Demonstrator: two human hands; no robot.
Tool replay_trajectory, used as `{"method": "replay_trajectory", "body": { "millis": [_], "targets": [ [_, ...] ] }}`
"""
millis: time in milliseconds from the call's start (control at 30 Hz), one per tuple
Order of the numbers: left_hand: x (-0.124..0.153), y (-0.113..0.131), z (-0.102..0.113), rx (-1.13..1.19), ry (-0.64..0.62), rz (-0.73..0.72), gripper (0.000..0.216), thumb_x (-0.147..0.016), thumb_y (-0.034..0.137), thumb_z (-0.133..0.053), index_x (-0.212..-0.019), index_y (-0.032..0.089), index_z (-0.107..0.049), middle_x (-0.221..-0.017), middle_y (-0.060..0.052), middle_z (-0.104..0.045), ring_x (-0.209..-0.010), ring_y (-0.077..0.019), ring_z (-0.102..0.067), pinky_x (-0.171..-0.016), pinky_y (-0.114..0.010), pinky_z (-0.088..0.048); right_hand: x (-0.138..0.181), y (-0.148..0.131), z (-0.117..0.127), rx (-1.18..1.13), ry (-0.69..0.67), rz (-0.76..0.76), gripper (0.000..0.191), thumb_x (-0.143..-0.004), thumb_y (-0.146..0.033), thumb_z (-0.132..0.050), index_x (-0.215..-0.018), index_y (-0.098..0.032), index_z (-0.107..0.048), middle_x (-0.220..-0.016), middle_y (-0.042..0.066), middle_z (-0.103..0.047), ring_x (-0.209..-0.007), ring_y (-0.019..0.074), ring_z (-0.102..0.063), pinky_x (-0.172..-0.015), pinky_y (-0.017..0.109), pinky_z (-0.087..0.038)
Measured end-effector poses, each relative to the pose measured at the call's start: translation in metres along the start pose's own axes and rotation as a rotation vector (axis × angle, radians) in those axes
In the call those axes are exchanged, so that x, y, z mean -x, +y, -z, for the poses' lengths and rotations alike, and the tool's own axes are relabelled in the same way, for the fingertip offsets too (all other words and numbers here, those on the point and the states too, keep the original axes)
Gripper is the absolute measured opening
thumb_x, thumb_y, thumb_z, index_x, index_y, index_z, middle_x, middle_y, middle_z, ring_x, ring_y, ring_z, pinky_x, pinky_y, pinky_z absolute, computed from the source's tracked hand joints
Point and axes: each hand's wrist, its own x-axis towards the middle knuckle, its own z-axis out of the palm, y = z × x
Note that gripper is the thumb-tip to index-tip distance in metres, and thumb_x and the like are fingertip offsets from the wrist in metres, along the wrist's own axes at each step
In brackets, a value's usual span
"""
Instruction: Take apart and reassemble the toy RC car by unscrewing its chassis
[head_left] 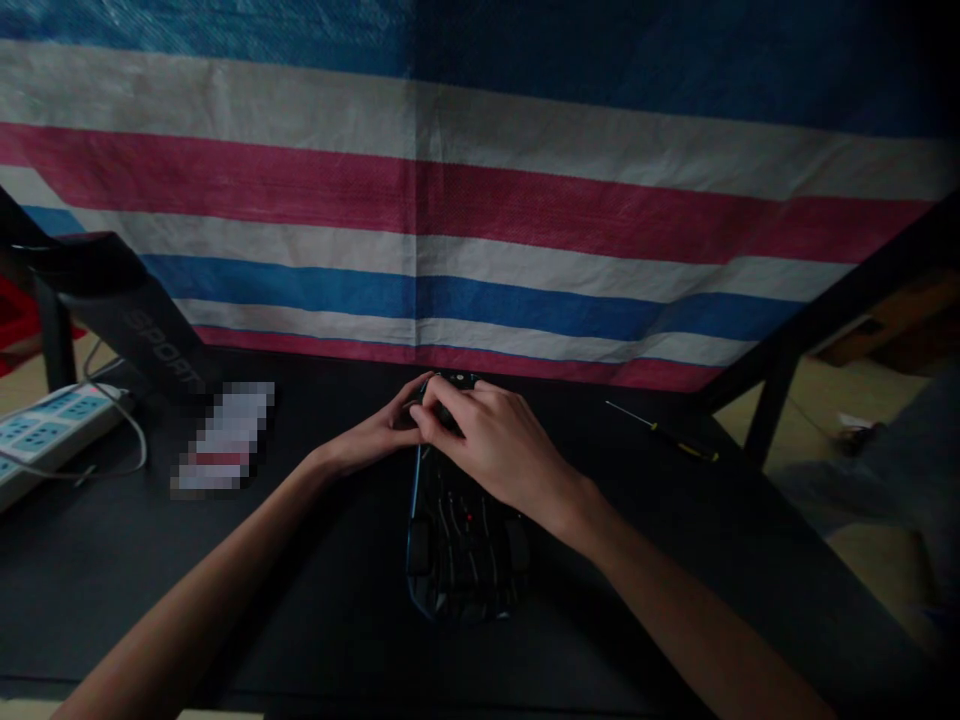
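Head view: toy car [466, 550] lies underside up on the black table [322, 610].
Left hand [382, 432] touches its far end, fingers stretched; right hand [499, 435] curls over the same end; I cannot tell whether either pinches a part. A screwdriver [675, 439] lies to the right.

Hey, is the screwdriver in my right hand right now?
No, the screwdriver lies on the black table, apart from your right hand, which is at the far end of the toy car.
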Motion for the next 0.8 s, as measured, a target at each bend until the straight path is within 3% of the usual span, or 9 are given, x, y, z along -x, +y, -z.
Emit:
{"method": "replay_trajectory", "body": {
  "millis": [133, 267, 400, 500, 633, 733, 800],
  "targets": [
    [-0.0011, -0.0004, 0.0002, -0.001, -0.03, 0.033, 0.099, -0.089, 0.035, -0.081, -0.168, 0.033, -0.022, -0.167, -0.013, -0.044, -0.153, -0.0397, -0.042, -0.126, -0.059, -0.033, -0.0014, 0.0022, -0.0008, -0.073, 0.035, 0.067, 0.01, -0.101, -0.017, -0.052, -0.107, -0.02, -0.059, -0.106, 0.007, -0.073, -0.099, 0.0198, -0.064, -0.092, 0.035, -0.046],
    [-0.0015, -0.0006, -0.0002, -0.019, 0.004, 0.0, 0.096, -0.09, 0.037, -0.079, -0.168, 0.032, -0.024, -0.169, -0.012, -0.042, -0.157, -0.038, -0.035, -0.129, -0.057, -0.029, -0.0014, 0.003, 0.0004, -0.018, 0.0, 0.012, 0.015, -0.106, -0.026, -0.05, -0.102, -0.02, -0.063, -0.092, 0.004, -0.071, -0.086, 0.0195, -0.062, -0.084, 0.034, -0.045],
    [-0.0017, -0.0022, 0.0004, -0.022, -0.011, -0.004, 0.096, -0.088, 0.035, -0.081, -0.167, 0.033, -0.027, -0.167, -0.012, -0.045, -0.156, -0.0394, -0.037, -0.128, -0.059, -0.029, -0.0008, 0.0051, 0.0004, -0.051, 0.025, 0.081, 0.011, -0.103, -0.019, -0.051, -0.106, -0.02, -0.063, -0.102, 0.006, -0.072, -0.096, 0.0197, -0.063, -0.092, 0.035, -0.045],
    [-0.0023, -0.004, 0.0013, -0.021, 0.001, -0.009, 0.095, -0.09, 0.037, -0.079, -0.168, 0.033, -0.026, -0.168, -0.012, -0.042, -0.156, -0.0392, -0.036, -0.128, -0.06, -0.028, -0.0008, 0.0057, -0.0005, -0.019, 0.035, 0.069, 0.015, -0.106, -0.024, -0.05, -0.103, -0.019, -0.064, -0.096, 0.005, -0.072, -0.092, 0.0199, -0.063, -0.09, 0.035, -0.046],
    [-0.0021, -0.0046, 0.0015, -0.023, -0.001, -0.011, 0.092, -0.088, 0.04, -0.081, -0.166, 0.031, -0.031, -0.169, -0.012, -0.041, -0.157, -0.0399, -0.033, -0.129, -0.058, -0.028, -0.0017, 0.0044, -0.001, -0.024, 0.043, 0.12, 0.014, -0.103, -0.02, -0.051, -0.104, -0.019, -0.065, -0.101, 0.007, -0.072, -0.098, 0.0206, -0.063, -0.093, 0.036, -0.045],
    [-0.001, -0.0045, 0.0013, -0.03, 0.021, 0.014, 0.095, -0.09, 0.04, -0.079, -0.168, 0.032, -0.025, -0.169, -0.012, -0.042, -0.156, -0.0392, -0.037, -0.128, -0.059, -0.028, -0.0027, 0.0044, -0.0008, 0.012, 0.027, 0.071, 0.022, -0.108, -0.028, -0.048, -0.099, -0.019, -0.067, -0.088, 0.004, -0.071, -0.085, 0.0196, -0.063, -0.087, 0.035, -0.045],
    [-0.0007, -0.0045, 0.0012, -0.034, 0.012, 0.015, 0.094, -0.091, 0.039, -0.079, -0.168, 0.032, -0.025, -0.166, -0.012, -0.045, -0.154, -0.0392, -0.039, -0.128, -0.058, -0.03, -0.0029, 0.0051, -0.0007, 0.011, 0.037, 0.088, 0.021, -0.108, -0.026, -0.047, -0.101, -0.019, -0.066, -0.091, 0.005, -0.072, -0.086, 0.019, -0.062, -0.087, 0.034, -0.044]
  ]
}}
